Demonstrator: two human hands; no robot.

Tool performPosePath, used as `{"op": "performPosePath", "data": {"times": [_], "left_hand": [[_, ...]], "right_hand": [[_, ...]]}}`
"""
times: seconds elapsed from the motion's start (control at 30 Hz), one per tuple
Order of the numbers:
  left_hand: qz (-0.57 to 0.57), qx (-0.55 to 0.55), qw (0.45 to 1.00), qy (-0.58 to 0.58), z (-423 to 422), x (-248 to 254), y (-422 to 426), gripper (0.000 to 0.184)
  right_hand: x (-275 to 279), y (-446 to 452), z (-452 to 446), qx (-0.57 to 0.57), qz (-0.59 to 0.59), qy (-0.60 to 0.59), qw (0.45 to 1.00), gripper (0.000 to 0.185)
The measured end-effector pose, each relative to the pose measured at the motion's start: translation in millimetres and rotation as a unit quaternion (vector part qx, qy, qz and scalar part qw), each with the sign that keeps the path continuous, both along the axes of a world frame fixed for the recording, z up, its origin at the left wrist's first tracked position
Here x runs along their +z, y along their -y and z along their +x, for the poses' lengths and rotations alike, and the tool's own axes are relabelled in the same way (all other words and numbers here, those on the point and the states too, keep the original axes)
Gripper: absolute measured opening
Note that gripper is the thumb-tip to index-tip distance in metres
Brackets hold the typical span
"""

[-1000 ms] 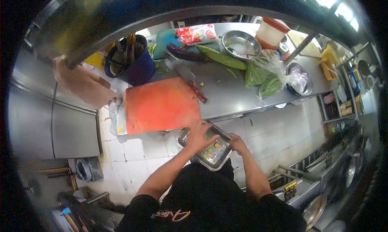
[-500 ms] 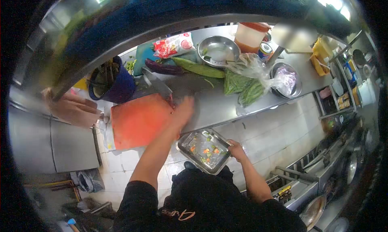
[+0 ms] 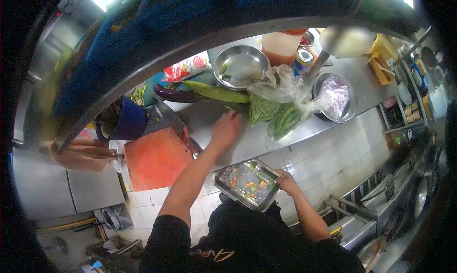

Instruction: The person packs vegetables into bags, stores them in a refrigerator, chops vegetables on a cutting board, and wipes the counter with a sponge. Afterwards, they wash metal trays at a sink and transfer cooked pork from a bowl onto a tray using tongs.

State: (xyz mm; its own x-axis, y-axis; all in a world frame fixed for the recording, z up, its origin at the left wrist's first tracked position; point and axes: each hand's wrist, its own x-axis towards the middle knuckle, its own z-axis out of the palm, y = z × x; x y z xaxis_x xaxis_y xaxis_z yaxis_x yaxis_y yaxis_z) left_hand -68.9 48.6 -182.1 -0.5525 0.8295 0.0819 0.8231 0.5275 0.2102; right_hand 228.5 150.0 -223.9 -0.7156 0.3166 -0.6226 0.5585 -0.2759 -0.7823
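My right hand point(image 3: 287, 182) grips the right rim of a rectangular metal tray point(image 3: 223, 189), which is tilted and holds small orange and green vegetable pieces. Over the steel counter point(image 3: 202, 118), my left hand point(image 3: 227, 129) reaches down with bent fingers, slightly blurred. Its fingertips are at a thin green vegetable piece point(image 3: 230, 107); contact is unclear. Left of that hand, a knife point(image 3: 191, 142) lies by the edge of a red cutting board point(image 3: 157, 159). Beyond the fingers lie a long green vegetable point(image 3: 216, 92) and a purple eggplant point(image 3: 177, 95).
Bagged green vegetables point(image 3: 285, 122) and a bowl with a plastic bag point(image 3: 351, 112) stand to the right. A metal bowl point(image 3: 243, 66), a lidded container point(image 3: 281, 44) and a can point(image 3: 303, 61) sit behind. A blue bucket point(image 3: 131, 118) is at left. An overhead shelf edge point(image 3: 190, 35) crosses above.
My left hand has moved from beside the cutting board to the thin green piece, uncovering the knife handle. The tray stays in my right hand. The whole view has shifted slightly.
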Motion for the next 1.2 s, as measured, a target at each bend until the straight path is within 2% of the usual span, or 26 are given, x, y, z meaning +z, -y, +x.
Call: {"op": "performPosePath", "data": {"times": [0.07,0.17,0.23,0.3,0.33,0.37,0.4,0.43,0.47,0.53,0.63,0.7,0.73,0.77,0.87,0.9,1.0,1.07,1.1,1.13,1.17,1.2], "left_hand": [[-0.043,0.012,0.999,-0.022,-20,0,-9,0.024],[-0.034,0.081,0.995,0.037,-21,4,-13,0.025],[-0.015,0.014,1.0,-0.007,4,-24,1,0.026],[0.004,-0.06,0.997,0.053,47,-34,14,0.027],[0.011,-0.099,0.985,0.139,76,-26,13,0.029],[-0.127,-0.063,0.953,0.269,100,-2,6,0.034],[-0.012,-0.137,0.962,0.236,122,-20,12,0.039],[0.054,-0.149,0.967,0.198,143,-10,8,0.039],[0.051,-0.168,0.963,0.204,153,0,3,0.039],[0.046,-0.207,0.953,0.215,162,16,0,0.039],[0.098,-0.176,0.941,0.273,155,19,2,0.038],[0.125,-0.177,0.926,0.309,143,41,4,0.037],[0.139,-0.177,0.919,0.324,139,54,5,0.037],[0.096,-0.179,0.912,0.356,139,62,6,0.036],[0.176,-0.209,0.934,0.232,138,74,10,0.035],[0.135,-0.23,0.927,0.263,125,68,10,0.036],[0.142,-0.045,0.973,0.175,96,82,31,0.03],[0.052,0.016,0.991,0.123,77,79,57,0.026],[0.094,0.036,0.987,0.125,75,80,75,0.027],[0.136,0.055,0.981,0.126,78,81,91,0.028],[0.113,0.118,0.969,0.187,83,78,104,0.03],[0.088,0.18,0.948,0.248,90,73,117,0.033]], "right_hand": [[0,-9,1,-0.004,-0.016,0.002,1.0,0.035],[-12,-20,7,-0.005,-0.017,-0.003,1.0,0.035],[-17,-25,8,-0.015,-0.001,-0.026,1.0,0.034],[-5,-35,8,-0.014,0.008,-0.036,0.999,0.035],[-2,-40,11,-0.014,0.011,-0.039,0.999,0.035],[-10,-45,18,-0.036,0.018,-0.028,0.999,0.035],[-16,-53,27,-0.019,0.04,-0.023,0.999,0.034],[-23,-64,38,0.0,0.063,-0.018,0.998,0.034],[-27,-74,44,0.02,0.088,-0.013,0.996,0.034],[22,-98,48,0.085,0.088,0.01,0.992,0.033],[84,-118,52,0.097,0.055,0.06,0.992,0.032],[112,-119,51,0.084,0.058,0.054,0.993,0.032],[121,-121,47,0.079,0.061,0.05,0.994,0.032],[124,-121,42,0.077,0.05,0.027,0.995,0.034],[135,-103,-2,0.037,0.091,0.057,0.994,0.035],[132,-94,-17,0.019,0.107,0.029,0.994,0.036],[78,-83,-71,-0.003,0.089,-0.051,0.995,0.036],[71,-73,-104,0.026,0.135,-0.037,0.99,0.039],[67,-71,-115,0.082,0.268,-0.084,0.956,0.038],[64,-71,-125,0.135,0.394,-0.128,0.9,0.038],[65,-71,-136,0.184,0.513,-0.17,0.821,0.038],[89,-68,-148,0.163,0.546,-0.146,0.808,0.036]]}}
